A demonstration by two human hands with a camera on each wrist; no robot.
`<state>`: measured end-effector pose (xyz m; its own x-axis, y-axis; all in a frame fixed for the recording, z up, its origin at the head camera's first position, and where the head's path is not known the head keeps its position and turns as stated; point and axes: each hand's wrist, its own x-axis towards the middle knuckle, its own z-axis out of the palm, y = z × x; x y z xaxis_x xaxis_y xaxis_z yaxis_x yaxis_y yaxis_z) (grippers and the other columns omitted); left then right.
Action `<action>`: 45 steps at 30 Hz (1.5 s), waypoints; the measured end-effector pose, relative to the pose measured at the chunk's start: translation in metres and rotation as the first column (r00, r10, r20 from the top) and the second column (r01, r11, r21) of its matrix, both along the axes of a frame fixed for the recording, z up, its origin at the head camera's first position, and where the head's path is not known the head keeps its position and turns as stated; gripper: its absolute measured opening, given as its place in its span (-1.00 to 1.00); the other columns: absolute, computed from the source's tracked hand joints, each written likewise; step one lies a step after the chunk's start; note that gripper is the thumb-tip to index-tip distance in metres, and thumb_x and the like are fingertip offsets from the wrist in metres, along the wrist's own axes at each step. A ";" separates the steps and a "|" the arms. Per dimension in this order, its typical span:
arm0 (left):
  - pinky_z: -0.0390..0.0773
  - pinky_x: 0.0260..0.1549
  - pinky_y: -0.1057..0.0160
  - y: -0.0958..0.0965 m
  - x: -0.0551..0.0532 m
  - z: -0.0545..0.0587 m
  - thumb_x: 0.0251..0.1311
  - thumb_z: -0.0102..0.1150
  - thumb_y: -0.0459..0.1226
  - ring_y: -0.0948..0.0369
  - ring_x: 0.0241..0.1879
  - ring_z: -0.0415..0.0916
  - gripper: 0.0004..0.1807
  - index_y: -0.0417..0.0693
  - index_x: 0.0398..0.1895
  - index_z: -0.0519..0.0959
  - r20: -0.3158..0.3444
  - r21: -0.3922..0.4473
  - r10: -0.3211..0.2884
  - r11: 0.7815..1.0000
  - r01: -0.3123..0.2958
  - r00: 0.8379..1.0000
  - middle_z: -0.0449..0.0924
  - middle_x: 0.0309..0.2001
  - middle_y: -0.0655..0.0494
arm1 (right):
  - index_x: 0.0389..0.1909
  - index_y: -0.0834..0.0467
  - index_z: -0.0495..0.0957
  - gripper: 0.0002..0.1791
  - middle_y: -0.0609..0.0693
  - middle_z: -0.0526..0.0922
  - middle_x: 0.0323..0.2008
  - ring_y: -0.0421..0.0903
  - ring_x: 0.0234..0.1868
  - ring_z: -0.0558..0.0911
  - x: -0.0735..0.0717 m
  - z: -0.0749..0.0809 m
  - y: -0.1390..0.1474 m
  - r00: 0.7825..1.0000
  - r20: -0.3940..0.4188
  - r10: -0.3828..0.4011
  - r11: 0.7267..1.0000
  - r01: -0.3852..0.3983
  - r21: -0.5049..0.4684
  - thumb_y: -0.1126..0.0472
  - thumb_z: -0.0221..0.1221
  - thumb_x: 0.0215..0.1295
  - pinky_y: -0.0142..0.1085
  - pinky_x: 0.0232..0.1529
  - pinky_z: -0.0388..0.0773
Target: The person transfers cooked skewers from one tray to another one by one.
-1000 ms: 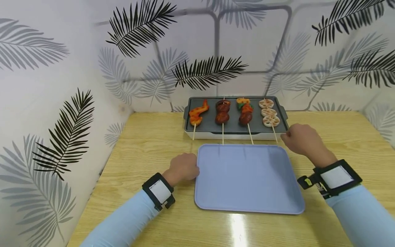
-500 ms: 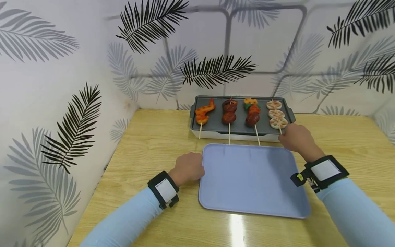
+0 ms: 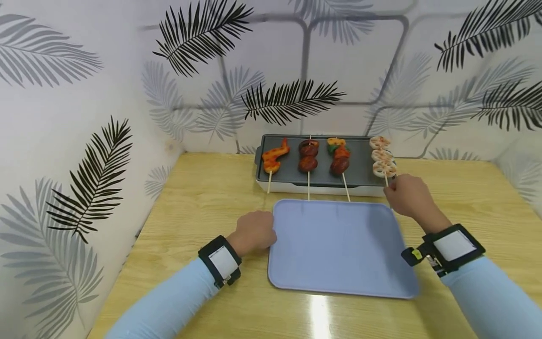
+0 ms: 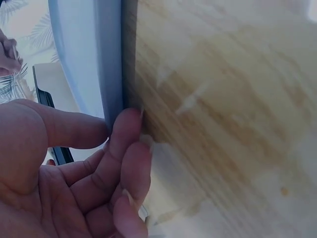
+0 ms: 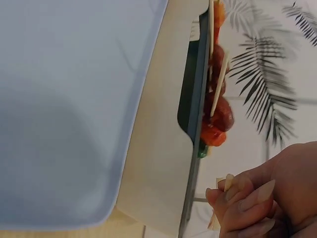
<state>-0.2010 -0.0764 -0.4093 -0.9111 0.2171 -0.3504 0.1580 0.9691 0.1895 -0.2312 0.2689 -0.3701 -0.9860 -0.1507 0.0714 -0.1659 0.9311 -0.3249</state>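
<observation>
Fingers [image 5: 247, 210] of the right hand [image 3: 410, 197], pinched closed, have the lotus-slice skewer [image 3: 383, 168] raised over the griddle's [image 3: 359, 162] right end, where it lay a second ago, so one lifted, three other skewers [image 3: 308, 164] remaining; left hand [image 3: 254, 230] pinches the tray's [image 3: 334, 245] edge.

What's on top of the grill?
Three skewers: the wing, the brown one and the mixed one. The right hand holds the lotus skewer, which blocks part of the grill in the head view. Whatever's directly under those three is covered.
</observation>
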 end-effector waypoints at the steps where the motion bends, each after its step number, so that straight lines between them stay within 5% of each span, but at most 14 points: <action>1: 0.22 -0.69 0.26 -0.001 0.000 -0.001 0.16 0.13 -0.27 0.16 -0.65 0.36 -0.81 -0.11 -0.58 0.49 0.003 -0.005 0.000 1.000 0.000 1.000 0.32 -0.65 0.08 | -0.86 0.07 0.19 -0.49 -0.15 0.09 -0.81 -0.18 -0.75 0.12 0.007 0.000 0.000 1.000 -0.010 0.005 1.000 -0.005 -0.011 0.26 -0.03 0.34 -0.29 -0.63 0.09; 13: 0.22 -0.70 0.27 -0.011 -0.001 -0.001 0.11 0.13 -0.28 0.17 -0.66 0.35 -0.83 -0.09 -0.60 0.48 -0.008 0.004 -0.009 1.000 0.009 1.000 0.33 -0.66 0.09 | -0.64 0.11 0.49 -0.61 -0.11 0.41 -0.76 -0.15 -0.75 0.30 0.107 -0.005 0.002 0.998 0.064 -0.007 0.995 0.014 -0.098 0.17 0.00 0.43 -0.28 -0.66 0.24; 24: 0.22 -0.70 0.27 -0.009 -0.001 -0.001 0.13 0.13 -0.26 0.16 -0.66 0.36 -0.84 -0.09 -0.57 0.50 0.003 0.019 -0.007 1.000 0.006 1.000 0.34 -0.65 0.09 | -0.54 0.17 0.59 -0.80 -0.16 0.38 -0.73 -0.27 -0.71 0.27 0.163 -0.028 -0.005 0.999 0.018 -0.035 0.998 0.035 -0.048 0.27 0.16 0.29 -0.35 -0.65 0.26; 37: 0.23 -0.70 0.28 -0.001 -0.002 -0.002 0.13 0.12 -0.25 0.17 -0.66 0.36 -0.82 -0.07 -0.60 0.48 0.007 0.007 -0.034 0.999 0.034 0.999 0.34 -0.66 0.10 | -0.69 0.11 0.46 -0.71 -0.13 0.32 -0.76 -0.23 -0.70 0.28 0.168 -0.058 -0.003 0.987 0.152 -0.055 0.997 0.063 -0.046 0.29 0.16 0.23 -0.38 -0.66 0.22; 45: 0.23 -0.69 0.28 0.002 -0.004 -0.002 0.14 0.12 -0.25 0.17 -0.66 0.35 -0.82 -0.07 -0.59 0.48 0.017 -0.006 -0.034 0.999 0.034 0.999 0.33 -0.65 0.10 | -0.76 0.08 0.33 -0.64 -0.14 0.27 -0.78 -0.20 -0.72 0.26 0.164 -0.063 0.001 0.991 0.118 -0.066 0.997 0.070 -0.023 0.29 0.16 0.18 -0.35 -0.66 0.18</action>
